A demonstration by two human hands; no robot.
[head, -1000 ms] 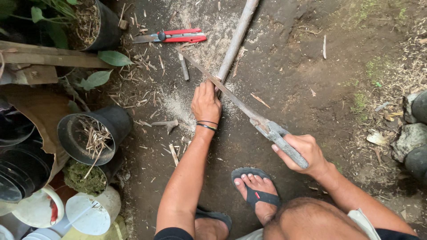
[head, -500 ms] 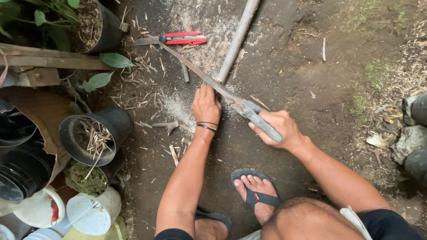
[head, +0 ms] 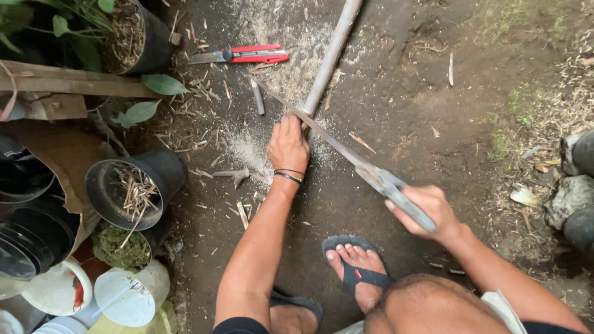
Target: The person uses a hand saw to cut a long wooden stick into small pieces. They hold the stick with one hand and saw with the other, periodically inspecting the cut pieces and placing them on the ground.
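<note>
Bare dirt ground (head: 433, 80) lies open to the right of the pole (head: 328, 59). To the left, black pots (head: 139, 185), a wooden plank (head: 68, 80) and red-handled shears (head: 241, 54) crowd the space. Stones (head: 572, 192) block the far right edge.

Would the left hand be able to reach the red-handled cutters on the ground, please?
Probably yes: the left hand presses on the pole, and the red-handled cutters lie just beyond on open dirt, nothing between, though it would have to let go.

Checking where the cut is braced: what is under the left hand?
The left hand presses on the pale pole, beside the saw blade. Sawdust lies around; the ground beneath the palm is hidden.
</note>
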